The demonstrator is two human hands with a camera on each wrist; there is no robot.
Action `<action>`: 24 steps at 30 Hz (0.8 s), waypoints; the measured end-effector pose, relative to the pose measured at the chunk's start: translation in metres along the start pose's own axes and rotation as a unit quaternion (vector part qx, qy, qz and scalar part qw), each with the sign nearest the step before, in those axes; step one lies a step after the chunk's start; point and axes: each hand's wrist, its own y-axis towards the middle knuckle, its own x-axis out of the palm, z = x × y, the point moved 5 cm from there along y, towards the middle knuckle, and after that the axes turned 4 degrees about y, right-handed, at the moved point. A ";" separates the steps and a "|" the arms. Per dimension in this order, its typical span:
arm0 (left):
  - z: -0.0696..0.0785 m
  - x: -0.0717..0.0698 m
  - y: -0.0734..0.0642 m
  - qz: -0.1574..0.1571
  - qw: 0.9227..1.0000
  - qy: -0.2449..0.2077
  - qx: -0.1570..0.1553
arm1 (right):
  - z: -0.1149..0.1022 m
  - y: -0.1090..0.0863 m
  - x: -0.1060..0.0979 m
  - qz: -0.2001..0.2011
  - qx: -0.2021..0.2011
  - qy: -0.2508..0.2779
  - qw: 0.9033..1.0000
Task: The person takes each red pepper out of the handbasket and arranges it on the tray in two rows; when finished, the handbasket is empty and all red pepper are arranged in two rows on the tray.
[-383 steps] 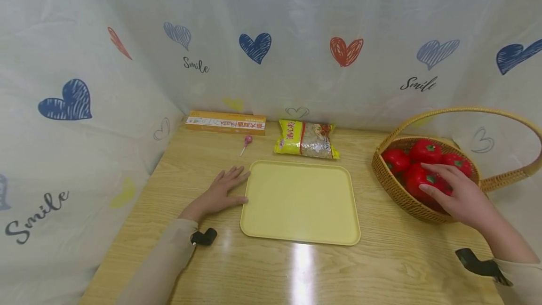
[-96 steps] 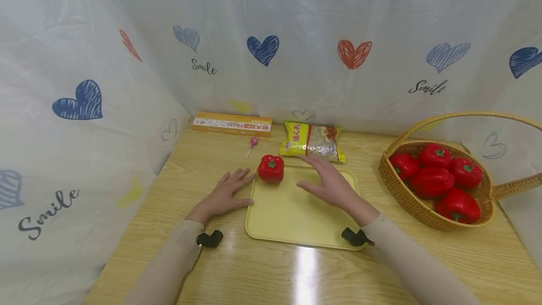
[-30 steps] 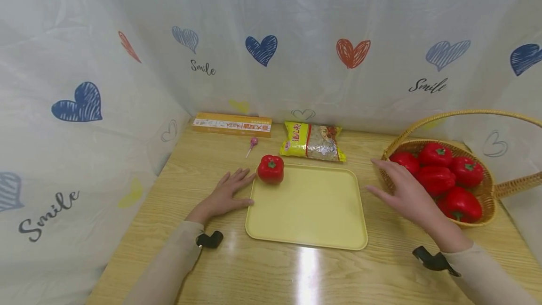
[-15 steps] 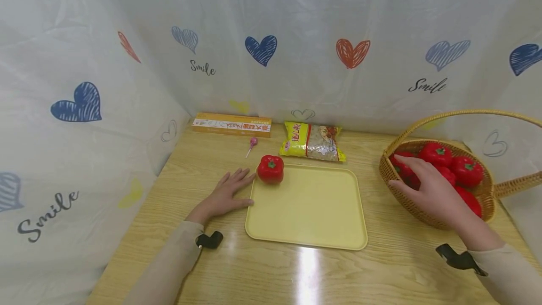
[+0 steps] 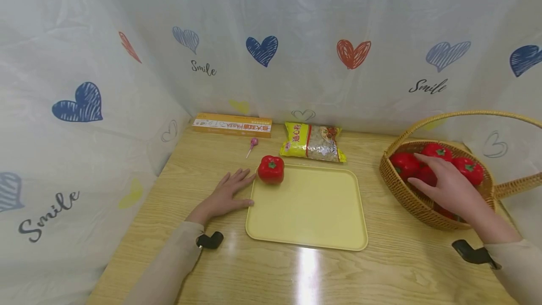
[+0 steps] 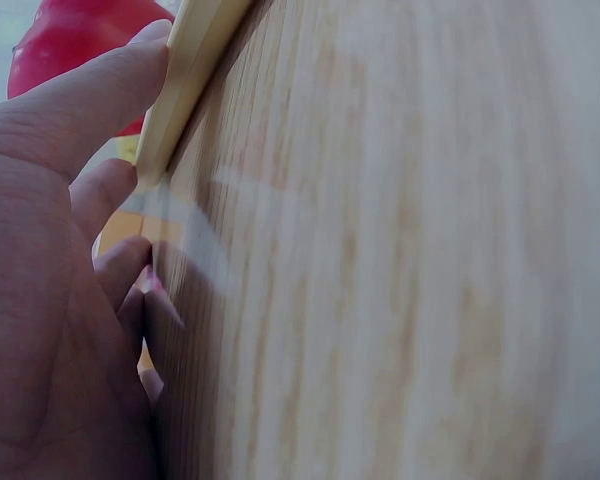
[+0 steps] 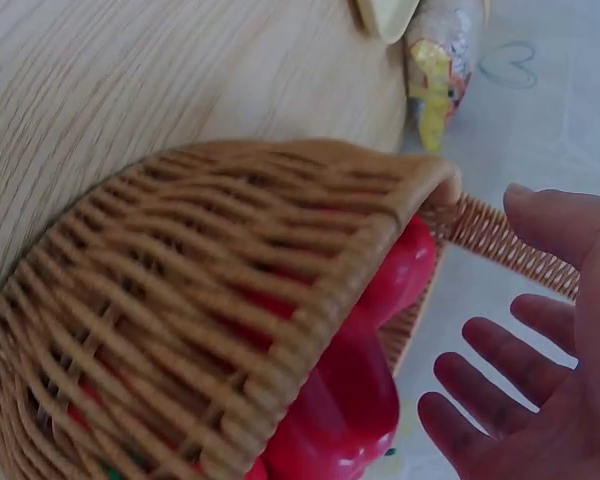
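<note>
My left hand [image 5: 223,196] lies flat by the left side of a yellow tray [image 5: 309,211]; in the left wrist view its fingertips touch the tray's edge [image 6: 185,85]. One red bell pepper [image 5: 271,170] stands in the tray's far left corner. Over the wicker basket [image 5: 402,196] at the right hovers my right hand [image 5: 453,192]. Its fingers are spread and hold nothing. Several red bell peppers [image 5: 405,164] fill the basket, partly hidden by that hand. The right wrist view shows the fingers [image 7: 505,355] apart from the nearest bell pepper [image 7: 345,400].
Behind the tray lie a yellow bag of macaroni [image 5: 313,141], a lollipop [image 5: 252,145] and an orange pasta box [image 5: 232,124]. The basket's tall handle [image 5: 470,113] arches over its far side. A printed curtain [image 5: 305,60] bounds the wooden table.
Since the first frame a bell pepper has come from the basket onto the tray. Over the last second my right hand has moved rightward, from beside the basket to above it. My left hand stays put.
</note>
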 end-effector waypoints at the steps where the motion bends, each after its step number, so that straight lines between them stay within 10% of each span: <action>1: 0.000 0.000 0.000 0.000 1.000 0.001 0.000 | 0.003 0.001 0.000 0.000 0.000 -0.004 1.000; 24: -0.001 0.001 0.000 0.000 1.000 0.007 0.003 | 0.032 0.009 0.001 -0.043 0.009 -0.083 0.996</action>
